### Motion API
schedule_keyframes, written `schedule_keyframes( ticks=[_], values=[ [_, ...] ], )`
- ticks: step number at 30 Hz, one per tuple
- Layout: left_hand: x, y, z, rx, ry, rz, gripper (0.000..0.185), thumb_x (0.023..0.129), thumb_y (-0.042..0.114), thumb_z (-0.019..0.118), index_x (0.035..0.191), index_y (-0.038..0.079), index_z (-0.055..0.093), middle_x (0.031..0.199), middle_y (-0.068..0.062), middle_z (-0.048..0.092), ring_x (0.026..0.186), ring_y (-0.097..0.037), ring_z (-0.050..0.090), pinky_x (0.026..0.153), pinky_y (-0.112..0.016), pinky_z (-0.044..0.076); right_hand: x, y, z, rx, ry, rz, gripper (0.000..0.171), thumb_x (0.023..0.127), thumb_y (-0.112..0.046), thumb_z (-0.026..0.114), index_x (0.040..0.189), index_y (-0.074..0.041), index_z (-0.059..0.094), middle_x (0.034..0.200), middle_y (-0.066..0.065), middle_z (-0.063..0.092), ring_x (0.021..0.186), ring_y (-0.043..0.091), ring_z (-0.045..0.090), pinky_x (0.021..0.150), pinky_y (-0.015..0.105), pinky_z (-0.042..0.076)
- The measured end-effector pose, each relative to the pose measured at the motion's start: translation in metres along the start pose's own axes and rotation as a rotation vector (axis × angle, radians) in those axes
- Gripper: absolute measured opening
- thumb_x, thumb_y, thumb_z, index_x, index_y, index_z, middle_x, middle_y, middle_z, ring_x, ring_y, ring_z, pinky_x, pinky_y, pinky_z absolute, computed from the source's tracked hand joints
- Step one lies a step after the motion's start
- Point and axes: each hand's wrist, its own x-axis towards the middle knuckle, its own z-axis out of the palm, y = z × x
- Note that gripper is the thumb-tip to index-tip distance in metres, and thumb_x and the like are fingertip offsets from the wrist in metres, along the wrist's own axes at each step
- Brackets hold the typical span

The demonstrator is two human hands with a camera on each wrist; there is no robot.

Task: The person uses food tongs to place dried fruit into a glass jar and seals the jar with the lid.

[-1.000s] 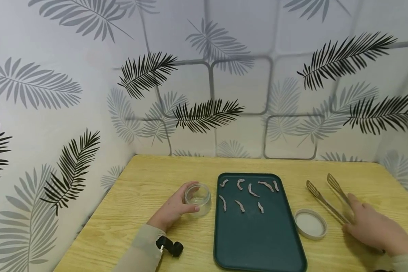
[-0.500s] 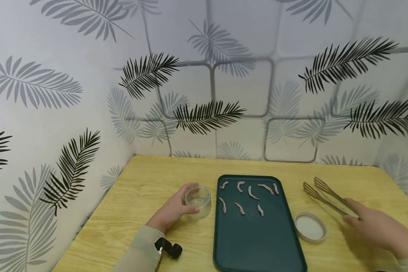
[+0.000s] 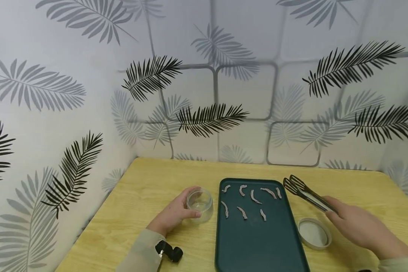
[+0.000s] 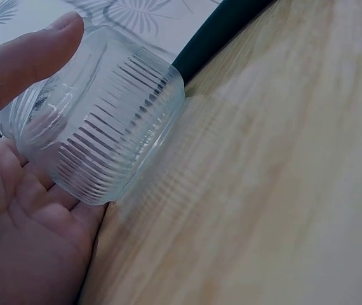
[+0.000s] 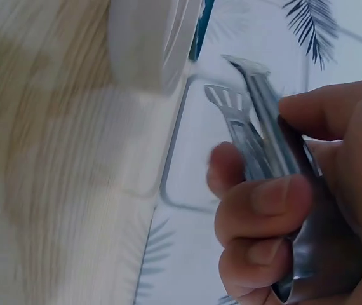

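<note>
My left hand (image 3: pixel 174 212) grips a clear glass jar (image 3: pixel 200 206), thumb on the near side and fingers behind it. In the left wrist view the jar (image 4: pixel 114 121) has ribbed walls and stands on the wood. Metal tongs (image 3: pixel 307 192) with slotted ends are held in my right hand (image 3: pixel 357 223), raised beside the tray's right edge. The right wrist view shows fingers (image 5: pixel 263 203) curled round the tongs' arms, the slotted tips nearly together. On the dark green tray (image 3: pixel 255 241) between the hands lie several thin, greyish dried strips (image 3: pixel 256 197) in two rows.
A round pale lid (image 3: pixel 314 233) lies on the table right of the tray, just below the tongs. The light wooden table (image 3: pixel 149 181) runs back to a leaf-patterned wall (image 3: pixel 197 90). A black strap mount (image 3: pixel 169 251) sits on the left wrist.
The tongs, held in my right hand, have risen and swung left toward the tray, and their arms have drawn closer together. My left hand stays on the jar.
</note>
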Motion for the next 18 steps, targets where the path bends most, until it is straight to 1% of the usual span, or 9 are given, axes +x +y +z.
schedule_keyframes(
  ticks=[3,6,10,14,17,18],
  values=[
    [-0.001,0.0,-0.001,0.015,0.014,-0.006,0.081,0.087,0.018,0.081,0.155,0.02,0.037,0.154,-0.007,0.044,0.136,-0.027,0.043,0.112,-0.048,0.028,0.006,-0.011,0.0,-0.032,0.002,-0.021,0.058,0.108,-0.039,0.046,0.149,0.002,0.044,0.127,0.029,0.063,0.106,0.047,0.065,0.078,0.062,0.049],
    [0.001,0.002,0.001,0.029,0.008,-0.006,0.081,0.087,0.019,0.081,0.155,0.019,0.037,0.154,-0.007,0.044,0.136,-0.028,0.043,0.112,-0.048,0.028,0.008,-0.018,0.0,-0.047,-0.004,-0.016,0.055,0.107,-0.036,0.049,0.149,0.0,0.045,0.122,0.027,0.066,0.101,0.045,0.067,0.072,0.06,0.051],
    [0.002,0.003,0.001,0.024,0.004,0.002,0.08,0.088,0.015,0.08,0.154,0.017,0.036,0.154,-0.009,0.043,0.136,-0.028,0.044,0.112,-0.047,0.028,0.01,-0.024,-0.001,-0.076,0.04,-0.034,0.051,0.106,-0.031,0.053,0.147,0.0,0.047,0.115,0.025,0.069,0.096,0.043,0.068,0.07,0.059,0.052],
    [0.003,0.004,0.002,0.008,0.005,0.013,0.079,0.088,0.015,0.08,0.154,0.017,0.036,0.155,-0.01,0.042,0.136,-0.029,0.044,0.112,-0.048,0.029,0.012,-0.027,-0.001,-0.107,0.082,-0.049,0.049,0.104,-0.027,0.056,0.145,-0.001,0.05,0.115,0.025,0.069,0.095,0.044,0.069,0.07,0.059,0.051],
    [0.002,0.004,0.002,0.006,0.001,0.006,0.079,0.088,0.015,0.08,0.154,0.017,0.036,0.155,-0.01,0.042,0.138,-0.029,0.042,0.112,-0.048,0.028,0.012,-0.029,0.001,-0.126,0.069,-0.037,0.049,0.104,-0.03,0.056,0.145,-0.003,0.052,0.116,0.025,0.069,0.095,0.044,0.068,0.067,0.058,0.051],
    [0.001,0.004,0.002,0.008,0.0,0.003,0.078,0.088,0.015,0.08,0.154,0.017,0.036,0.155,-0.01,0.042,0.139,-0.029,0.042,0.112,-0.048,0.028,0.012,-0.03,0.002,-0.13,0.065,-0.036,0.049,0.104,-0.03,0.056,0.145,-0.003,0.052,0.117,0.025,0.069,0.096,0.044,0.068,0.068,0.059,0.051]
  ],
)
